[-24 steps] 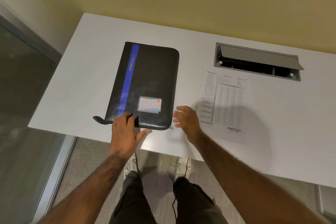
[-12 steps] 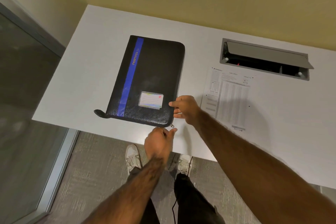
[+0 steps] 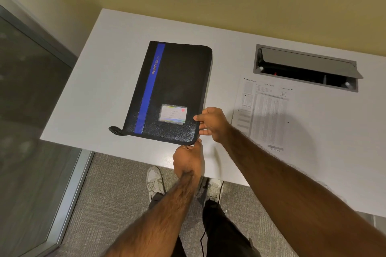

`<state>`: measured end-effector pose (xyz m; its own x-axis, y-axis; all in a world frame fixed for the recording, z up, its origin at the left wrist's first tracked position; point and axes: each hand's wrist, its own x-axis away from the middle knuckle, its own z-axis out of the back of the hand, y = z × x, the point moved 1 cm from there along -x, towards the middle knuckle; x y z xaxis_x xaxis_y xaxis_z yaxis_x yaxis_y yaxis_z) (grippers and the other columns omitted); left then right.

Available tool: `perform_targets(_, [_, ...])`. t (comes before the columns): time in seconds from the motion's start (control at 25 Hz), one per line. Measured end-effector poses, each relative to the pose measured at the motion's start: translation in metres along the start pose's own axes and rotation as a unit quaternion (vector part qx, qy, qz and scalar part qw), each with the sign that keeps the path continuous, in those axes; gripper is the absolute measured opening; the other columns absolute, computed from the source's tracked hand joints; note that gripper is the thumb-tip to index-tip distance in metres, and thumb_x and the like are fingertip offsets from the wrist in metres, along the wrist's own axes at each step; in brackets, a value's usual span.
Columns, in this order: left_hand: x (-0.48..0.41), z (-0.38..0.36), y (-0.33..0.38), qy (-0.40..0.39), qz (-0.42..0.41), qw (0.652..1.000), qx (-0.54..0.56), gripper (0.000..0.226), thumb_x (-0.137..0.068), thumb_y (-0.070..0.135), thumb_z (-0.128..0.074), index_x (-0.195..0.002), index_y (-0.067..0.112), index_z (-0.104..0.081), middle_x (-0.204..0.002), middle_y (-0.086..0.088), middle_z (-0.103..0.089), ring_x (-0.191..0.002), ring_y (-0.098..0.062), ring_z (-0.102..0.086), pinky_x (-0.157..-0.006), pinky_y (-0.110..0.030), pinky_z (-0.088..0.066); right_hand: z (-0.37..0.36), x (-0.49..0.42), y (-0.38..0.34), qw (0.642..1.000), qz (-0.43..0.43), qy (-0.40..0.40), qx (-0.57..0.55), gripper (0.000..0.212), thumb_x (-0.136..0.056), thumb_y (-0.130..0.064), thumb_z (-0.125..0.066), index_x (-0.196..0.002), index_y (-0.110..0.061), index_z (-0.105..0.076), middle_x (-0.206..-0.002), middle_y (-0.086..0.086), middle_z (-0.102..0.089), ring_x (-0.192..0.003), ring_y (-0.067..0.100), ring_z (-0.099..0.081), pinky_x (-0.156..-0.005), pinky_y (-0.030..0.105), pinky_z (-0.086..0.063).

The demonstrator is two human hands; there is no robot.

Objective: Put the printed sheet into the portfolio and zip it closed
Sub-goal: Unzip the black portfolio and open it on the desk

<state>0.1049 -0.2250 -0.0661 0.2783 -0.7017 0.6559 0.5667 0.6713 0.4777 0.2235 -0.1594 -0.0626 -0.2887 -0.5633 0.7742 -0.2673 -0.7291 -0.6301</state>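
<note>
A black portfolio [image 3: 173, 89] with a blue stripe and a small label card lies closed on the white desk [image 3: 100, 94]. My left hand [image 3: 188, 160] is at its near right corner, fingertips pinched on the zipper pull there. My right hand [image 3: 211, 124] grips the portfolio's right edge just above that corner, thumb on top. The printed sheet [image 3: 263, 112] lies flat on the desk to the right of the portfolio, partly under my right forearm.
An open grey cable hatch [image 3: 307, 69] is set in the desk behind the sheet. A yellow wall runs along the far edge. A glass partition stands at the left. My legs and shoes are below the near desk edge.
My left hand left the portfolio's near edge and moved right to the zipper pull at the corner. My right hand closed onto the right edge. The head camera shifted slightly.
</note>
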Motion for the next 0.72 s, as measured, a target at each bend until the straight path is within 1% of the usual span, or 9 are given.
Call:
perform_targets(0.12, [0.003,0.0,-0.001,0.011,-0.063,0.995,-0.073,0.039,-0.096,0.049,-0.05,-0.079,0.018,-0.068,-0.085,-0.004,-0.072,-0.075,-0.029,-0.061,-0.069,-0.03,-0.042,-0.001,0.001,-0.001,1.0,0.003,0.009,0.006,0.015,-0.089,-0.007,-0.071,-0.087,-0.011,-0.057,-0.107,0.019,-0.069,-0.092,0.034,-0.07,-0.068,0.037,-0.059])
perform_targets(0.2, [0.003,0.002,-0.004,0.015,-0.112,0.986,-0.125,0.041,-0.101,0.045,-0.044,-0.089,0.016,-0.071,-0.092,-0.005,-0.073,-0.076,-0.028,-0.06,-0.069,-0.029,-0.04,0.0,0.002,-0.003,1.0,0.006,0.01,0.005,0.016,-0.089,-0.007,-0.071,-0.086,-0.012,-0.056,-0.107,0.018,-0.069,-0.091,0.033,-0.07,-0.066,0.035,-0.058])
perform_targets(0.28, [0.0,0.007,-0.008,0.021,-0.155,0.973,-0.172,0.04,-0.103,0.043,-0.041,-0.094,0.017,-0.07,-0.092,-0.004,-0.073,-0.073,-0.024,-0.056,-0.068,-0.03,-0.04,0.001,0.002,-0.003,1.0,0.009,0.013,0.002,0.017,-0.088,-0.006,-0.071,-0.085,-0.012,-0.056,-0.106,0.019,-0.068,-0.087,0.032,-0.069,-0.063,0.034,-0.058])
perform_targets(0.32, [-0.003,0.011,-0.01,0.025,-0.177,0.965,-0.189,0.04,-0.103,0.042,-0.039,-0.094,0.018,-0.07,-0.091,-0.003,-0.073,-0.073,-0.025,-0.057,-0.068,-0.03,-0.042,0.002,0.001,-0.004,1.0,0.009,0.014,0.003,0.017,-0.088,-0.006,-0.071,-0.085,-0.012,-0.055,-0.107,0.02,-0.068,-0.088,0.033,-0.069,-0.064,0.035,-0.058])
perform_targets(0.4, [-0.011,0.02,-0.019,0.027,-0.211,0.954,-0.211,0.041,-0.103,0.042,-0.037,-0.088,0.019,-0.068,-0.086,-0.003,-0.072,-0.075,-0.028,-0.064,-0.066,-0.032,-0.047,0.002,0.001,-0.004,1.0,0.008,0.015,0.006,0.015,-0.088,-0.007,-0.071,-0.089,-0.011,-0.056,-0.109,0.02,-0.068,-0.093,0.035,-0.069,-0.07,0.038,-0.058])
perform_targets(0.48, [-0.023,0.031,-0.031,0.032,-0.226,0.947,-0.228,0.046,-0.104,0.043,-0.034,-0.082,0.017,-0.066,-0.081,-0.004,-0.071,-0.074,-0.029,-0.065,-0.065,-0.034,-0.049,0.003,0.0,-0.004,1.0,0.001,0.015,-0.003,0.015,-0.089,-0.007,-0.071,-0.093,-0.01,-0.057,-0.109,0.02,-0.067,-0.096,0.036,-0.069,-0.076,0.043,-0.058])
perform_targets(0.56, [-0.038,0.045,-0.041,0.051,-0.258,0.926,-0.271,0.05,-0.104,0.045,-0.032,-0.081,0.017,-0.067,-0.077,-0.004,-0.071,-0.07,-0.028,-0.066,-0.067,-0.036,-0.05,0.004,-0.001,-0.004,1.0,-0.006,0.006,-0.002,0.017,-0.09,-0.008,-0.071,-0.102,-0.006,-0.059,-0.11,0.019,-0.067,-0.095,0.036,-0.068,-0.078,0.045,-0.058])
perform_targets(0.64, [-0.052,0.061,-0.045,0.08,-0.285,0.897,-0.328,0.053,-0.104,0.046,-0.031,-0.082,0.017,-0.07,-0.077,-0.002,-0.071,-0.069,-0.024,-0.065,-0.073,-0.036,-0.047,0.005,-0.001,-0.004,1.0,-0.005,-0.008,0.011,0.023,-0.091,-0.01,-0.07,-0.11,-0.003,-0.059,-0.112,0.019,-0.066,-0.098,0.037,-0.068,-0.079,0.045,-0.058])
perform_targets(0.72, [-0.064,0.076,-0.045,0.113,-0.295,0.868,-0.382,0.053,-0.104,0.046,-0.033,-0.085,0.017,-0.072,-0.082,-0.001,-0.07,-0.073,-0.021,-0.062,-0.076,-0.037,-0.043,0.006,-0.001,-0.005,1.0,0.001,-0.011,0.006,0.019,-0.091,-0.011,-0.069,-0.106,-0.004,-0.06,-0.112,0.019,-0.067,-0.095,0.035,-0.069,-0.075,0.044,-0.058])
